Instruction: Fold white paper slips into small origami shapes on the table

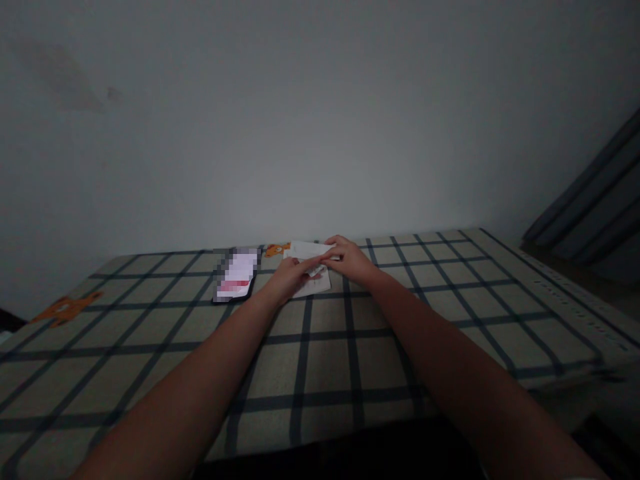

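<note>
A white sheet of paper (319, 283), partly folded, lies on the checked cloth near the wall. My left hand (289, 276) is closed on its left side, with the thumb reaching across toward the middle. From the right, my right hand (353, 260) pinches the paper near its centre, thumb and fingers bent. The fingertips of both hands nearly meet over the fold and hide part of it. Just left of my left hand lies a phone (236, 277) with a lit, blurred screen.
A cream cloth with dark blue checks (330, 367) covers the surface, with orange bear prints (67, 310) on it. A bare pale wall (320, 133) rises right behind the paper. Dark grey folded fabric (595, 180) hangs at the right.
</note>
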`<state>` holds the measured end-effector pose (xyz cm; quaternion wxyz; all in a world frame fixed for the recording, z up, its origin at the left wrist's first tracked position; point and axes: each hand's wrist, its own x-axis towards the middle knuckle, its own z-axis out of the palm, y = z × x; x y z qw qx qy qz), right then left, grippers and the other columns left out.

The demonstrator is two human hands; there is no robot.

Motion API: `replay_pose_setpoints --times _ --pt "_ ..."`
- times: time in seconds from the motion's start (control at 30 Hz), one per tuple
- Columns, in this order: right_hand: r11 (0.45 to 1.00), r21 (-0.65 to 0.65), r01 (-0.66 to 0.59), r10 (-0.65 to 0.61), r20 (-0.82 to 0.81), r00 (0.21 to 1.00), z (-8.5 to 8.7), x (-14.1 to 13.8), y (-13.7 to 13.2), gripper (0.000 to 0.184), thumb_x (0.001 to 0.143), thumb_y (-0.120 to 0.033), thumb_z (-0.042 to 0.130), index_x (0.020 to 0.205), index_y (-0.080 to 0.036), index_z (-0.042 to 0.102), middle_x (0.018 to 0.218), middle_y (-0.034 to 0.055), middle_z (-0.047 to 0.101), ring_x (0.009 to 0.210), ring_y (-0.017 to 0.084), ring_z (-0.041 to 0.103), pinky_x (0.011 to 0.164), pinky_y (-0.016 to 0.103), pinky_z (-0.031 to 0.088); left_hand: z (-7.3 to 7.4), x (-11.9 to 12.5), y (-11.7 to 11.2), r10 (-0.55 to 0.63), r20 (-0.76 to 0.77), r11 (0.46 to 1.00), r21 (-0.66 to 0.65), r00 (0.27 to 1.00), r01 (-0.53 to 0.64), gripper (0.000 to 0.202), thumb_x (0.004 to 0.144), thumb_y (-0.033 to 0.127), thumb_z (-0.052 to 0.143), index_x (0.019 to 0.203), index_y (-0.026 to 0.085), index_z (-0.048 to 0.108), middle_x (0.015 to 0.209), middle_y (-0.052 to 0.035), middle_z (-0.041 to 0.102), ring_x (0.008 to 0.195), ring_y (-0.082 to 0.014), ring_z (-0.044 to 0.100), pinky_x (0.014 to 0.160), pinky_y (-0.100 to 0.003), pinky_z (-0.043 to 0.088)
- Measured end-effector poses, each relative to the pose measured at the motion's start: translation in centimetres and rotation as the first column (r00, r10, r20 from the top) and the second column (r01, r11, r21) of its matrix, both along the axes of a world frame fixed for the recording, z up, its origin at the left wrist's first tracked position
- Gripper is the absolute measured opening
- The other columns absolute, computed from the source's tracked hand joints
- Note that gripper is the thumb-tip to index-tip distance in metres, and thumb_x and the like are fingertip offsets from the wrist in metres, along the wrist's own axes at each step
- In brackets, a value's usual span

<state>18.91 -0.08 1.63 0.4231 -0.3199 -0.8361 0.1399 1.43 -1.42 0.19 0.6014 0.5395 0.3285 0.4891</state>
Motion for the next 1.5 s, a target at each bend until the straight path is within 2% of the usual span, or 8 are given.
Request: replay_pose_setpoints --times 0.2,0.33,0.47,0.57,0.67,0.87,1.1,1.5 --pt "1.0 -0.007 -0.017 0.017 0.01 1.0 0.2 -0.5 -0.8 0.021 0.075 -0.033 0.059 0.089 -0.02 0.068 0.098 0.0055 0.051 0.088 0.013 0.052 0.076 0.026 0.044 0.5 0.0 -0.3 0.153 0.034 0.986 -0.075 0.988 -0.15 0.035 0.067 0.032 0.068 0.094 0.011 0.063 0.085 -0.0118 0.068 0.074 -0.0196 0.063 0.067 -0.029 0.05" --pt "0.99 -0.137 0.018 -0.042 -0.171 0.984 0.2 -0.8 -0.5 0.026 0.076 -0.037 0.056 0.093 -0.019 0.063 0.095 0.0047 0.053 0.076 0.01 0.053 0.067 0.024 0.046 0.3 -0.2 0.1 0.236 0.123 0.971 -0.078 0.964 -0.228 0.034 0.066 0.03 0.069 0.094 0.011 0.062 0.096 -0.0123 0.066 0.08 -0.0199 0.063 0.07 -0.031 0.051" --pt "0.903 -0.412 -0.122 -0.06 -0.401 0.914 -0.1 -0.9 0.1 0.04 0.072 -0.033 0.06 0.108 -0.02 0.048 0.087 0.0013 0.056 0.061 0.008 0.055 0.058 0.024 0.048 0.3 -0.2 0.4 0.215 0.22 0.977 -0.047 0.952 -0.21 0.033 0.067 0.026 0.069 0.096 0.012 0.061 0.1 -0.0113 0.065 0.083 -0.0193 0.063 0.076 -0.034 0.051" --pt "0.832 -0.516 -0.205 -0.022 -0.399 0.917 -0.2 -0.8 0.3 0.026 0.073 -0.034 0.059 0.09 -0.015 0.056 0.074 0.0021 0.058 0.06 0.01 0.056 0.059 0.025 0.048 0.5 0.0 0.3 0.214 0.237 0.977 -0.062 0.948 -0.205 0.03 0.066 0.024 0.069 0.092 0.011 0.062 0.095 -0.0102 0.066 0.081 -0.0182 0.063 0.077 -0.034 0.051" --pt "0.824 -0.525 -0.212 -0.015 -0.395 0.919 -0.3 -0.5 0.4 0.023 0.072 -0.035 0.06 0.074 -0.012 0.058 0.069 0.0037 0.06 0.062 0.01 0.057 0.062 0.025 0.047 0.7 0.1 0.0 0.184 0.267 0.982 -0.09 0.946 -0.166 0.027 0.068 0.023 0.068 0.092 0.012 0.062 0.093 -0.0103 0.067 0.081 -0.0192 0.063 0.078 -0.036 0.051" --pt "0.841 -0.506 -0.191 -0.039 -0.409 0.912 -0.2 -0.1 0.4 0.025 0.069 -0.038 0.062 0.07 -0.013 0.058 0.066 0.0022 0.06 0.061 0.009 0.055 0.061 0.024 0.045 0.9 0.1 0.0 0.094 0.309 0.99 -0.133 0.946 -0.055 0.027 0.076 0.027 0.061 0.099 0.013 0.059 0.103 -0.0122 0.064 0.089 -0.0193 0.061 0.078 -0.035 0.051" --pt "0.842 -0.528 -0.113 -0.109 -0.37 0.923 0.4 -0.4 -0.2 0.029 0.068 -0.041 0.062 0.062 -0.014 0.052 0.06 0.0007 0.057 0.054 0.008 0.052 0.056 0.022 0.042 0.5 0.0 0.4 0.143 0.304 0.987 -0.12 0.942 -0.111 0.023 0.078 0.031 0.058 0.094 0.014 0.061 0.096 -0.0086 0.066 0.082 -0.0172 0.061 0.07 -0.029 0.051" --pt "0.769 -0.581 -0.267 -0.017 -0.436 0.9 -0.7 -0.6 0.5 0.026 0.071 -0.037 0.061 0.065 -0.016 0.047 0.061 -0.0005 0.056 0.055 0.009 0.054 0.056 0.023 0.046 0.2 -0.2 0.3 0.175 0.154 0.982 -0.099 0.972 -0.161 0.034 0.07 0.032 0.064 0.096 0.011 0.061 0.091 -0.012 0.067 0.078 -0.0202 0.064 0.071 -0.031 0.05"
